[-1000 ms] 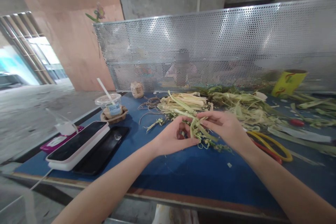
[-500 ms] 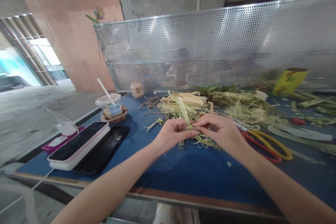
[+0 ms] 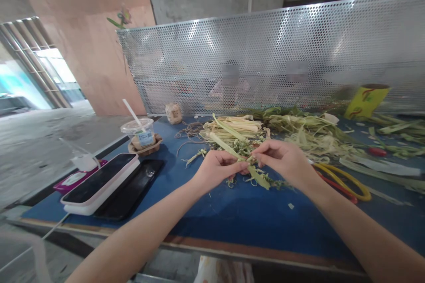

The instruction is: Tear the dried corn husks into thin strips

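Note:
Above the blue table, a pale green husk strip (image 3: pixel 224 144) is pinched between the thumb and fingers of my left hand (image 3: pixel 217 169). The strip slants up to the left, and a wider green piece (image 3: pixel 260 177) hangs below the fingertips. Just to the right, my right hand (image 3: pixel 282 159) is closed in a pinch on a thin end of the husk. Fingers partly hide where the pieces meet. Behind my hands lies a pile of pale husk strips (image 3: pixel 235 126), with small green sprigs (image 3: pixel 241 147) in front of it.
Red and yellow-handled scissors (image 3: pixel 345 181) lie right of my right hand. More loose husks (image 3: pixel 312 141) spread at the back right, near a yellow roll (image 3: pixel 367 101). On the left are a lidded cup (image 3: pixel 142 135), a phone (image 3: pixel 99 181) and a black tray (image 3: pixel 129 190). A perforated metal screen (image 3: pixel 265 53) stands behind.
The husk strip has tipped from nearly upright to leaning left. My right hand has drawn slightly away to the right, and a wider green piece now shows below the fingers.

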{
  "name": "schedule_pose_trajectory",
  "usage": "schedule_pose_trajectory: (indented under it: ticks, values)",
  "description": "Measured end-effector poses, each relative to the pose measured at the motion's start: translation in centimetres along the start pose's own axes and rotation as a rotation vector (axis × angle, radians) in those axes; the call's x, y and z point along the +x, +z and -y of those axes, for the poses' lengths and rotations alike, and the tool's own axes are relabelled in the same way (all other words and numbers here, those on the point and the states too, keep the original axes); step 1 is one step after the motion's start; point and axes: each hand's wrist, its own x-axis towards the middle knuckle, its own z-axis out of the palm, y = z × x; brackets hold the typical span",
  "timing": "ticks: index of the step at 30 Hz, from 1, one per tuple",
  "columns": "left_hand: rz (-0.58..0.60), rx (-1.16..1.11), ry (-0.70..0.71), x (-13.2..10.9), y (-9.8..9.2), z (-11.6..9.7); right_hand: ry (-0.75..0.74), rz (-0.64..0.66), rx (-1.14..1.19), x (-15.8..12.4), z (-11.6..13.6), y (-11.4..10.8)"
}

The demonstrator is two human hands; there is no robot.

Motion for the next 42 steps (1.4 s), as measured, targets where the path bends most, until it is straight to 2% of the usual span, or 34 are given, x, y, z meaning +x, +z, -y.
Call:
schedule_pose_trajectory:
  ticks: [5, 7, 13, 21, 23, 28, 30, 33, 36, 39, 42]
  values:
    - [0.107, -0.042, 0.065, 0.1, -0.3, -0.6, 0.157, 0.2, 0.298, 0.2, -0.5, 0.5]
    - [0.145, -0.017, 0.094, 0.1, -0.4, -0.9, 0.194, 0.231, 0.367, 0.2, -0.7, 1.0]
    - [0.213, 0.027, 0.098, -0.2, -0.1, -1.0, 0.218, 0.132, 0.492, 0.5, -1.1, 1.6]
    - [0.175, -0.054, 0.043, -0.2, 0.5, -0.5, 0.284, 0.102, 0.448, 0.3, -1.3, 2.1]
    - [0.172, -0.058, 0.038, -0.2, 0.7, -0.5, 0.27, 0.095, 0.454, 0.3, -1.6, 2.3]
    - [0.208, -0.109, 0.027, -0.6, 1.1, -0.4, 0.219, -0.061, 0.482, 0.4, -2.1, 2.2]
    - [0.232, -0.112, 0.024, -0.7, 1.1, -0.5, 0.209, -0.054, 0.454, 0.4, -1.9, 1.8]
    - [0.178, -0.12, 0.001, -0.8, 0.7, -0.9, 0.182, 0.009, 0.298, 0.4, -1.4, 1.3]
    - [0.09, -0.061, 0.041, -0.6, 0.2, -1.2, 0.152, 0.079, 0.167, 0.2, -0.9, 1.2]
    - [-0.003, 0.056, 0.067, -0.3, 0.0, -1.2, 0.131, 0.167, 0.167, 0.0, -0.6, 1.7]
    - [-0.121, 0.205, 0.122, -0.1, -0.1, -0.8, 0.137, 0.19, 0.181, -0.1, -0.5, 2.0]
